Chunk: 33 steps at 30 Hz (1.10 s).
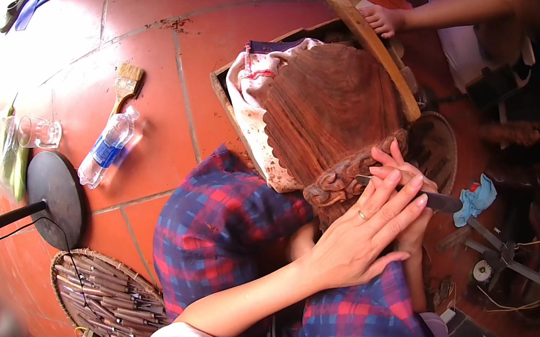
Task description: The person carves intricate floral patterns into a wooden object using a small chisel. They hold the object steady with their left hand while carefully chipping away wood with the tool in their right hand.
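A dark-handled carving chisel [444,202] slants between my hands, its metal tip against the carved band of a reddish-brown wooden piece [336,96]. My right hand [420,175] is around the chisel, its fingertips spread near the carving. Across it lies my left hand [350,244], a ring on one finger, with its fingers stretched out over the chisel and the right hand; its fingertips hide part of the grip. The wooden piece has a scalloped left edge and leans on a white cloth [243,94] over a wooden box [223,94].
A round basket of tools [110,302] is at lower left. Beyond it are a stand's round base [61,203], a plastic bottle [103,153], a brush [126,84] and a glass mug [41,132]. Another person's hand [384,19] is near a curved wooden bar [376,54]. A blue rag [475,198] lies right.
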{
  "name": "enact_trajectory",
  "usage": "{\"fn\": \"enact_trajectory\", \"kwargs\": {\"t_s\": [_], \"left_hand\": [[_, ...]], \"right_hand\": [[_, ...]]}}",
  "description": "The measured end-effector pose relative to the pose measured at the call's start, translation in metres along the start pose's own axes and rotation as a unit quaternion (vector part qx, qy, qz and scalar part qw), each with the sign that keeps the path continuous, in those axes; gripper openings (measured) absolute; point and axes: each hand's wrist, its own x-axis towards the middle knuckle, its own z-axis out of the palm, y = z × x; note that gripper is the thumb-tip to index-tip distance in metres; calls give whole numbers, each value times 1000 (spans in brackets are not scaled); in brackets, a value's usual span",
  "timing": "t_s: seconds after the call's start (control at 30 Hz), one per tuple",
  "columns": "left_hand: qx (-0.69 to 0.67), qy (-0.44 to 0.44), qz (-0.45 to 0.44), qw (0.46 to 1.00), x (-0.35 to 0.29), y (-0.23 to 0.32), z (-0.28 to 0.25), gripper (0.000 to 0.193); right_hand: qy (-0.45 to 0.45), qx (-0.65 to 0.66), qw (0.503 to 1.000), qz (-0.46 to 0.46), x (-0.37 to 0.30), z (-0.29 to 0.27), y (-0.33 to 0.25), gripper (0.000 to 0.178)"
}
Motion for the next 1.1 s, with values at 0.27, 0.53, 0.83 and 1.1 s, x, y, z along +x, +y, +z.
{"fn": "enact_trajectory", "kwargs": {"t_s": [0.27,0.53,0.83,1.1], "left_hand": [[19,4,16,1000,7,-2,0,71],[20,-12,12,1000,5,-6,3,74],[15,3,25,1000,6,-7,4,75],[15,29,22,999,7,-7,6,78]], "right_hand": [[19,5,1000,2,0,2,-1,26],[34,31,999,21,2,6,-6,21],[81,8,996,22,-1,15,-8,16],[60,-1,998,-5,4,14,-7,18]]}}
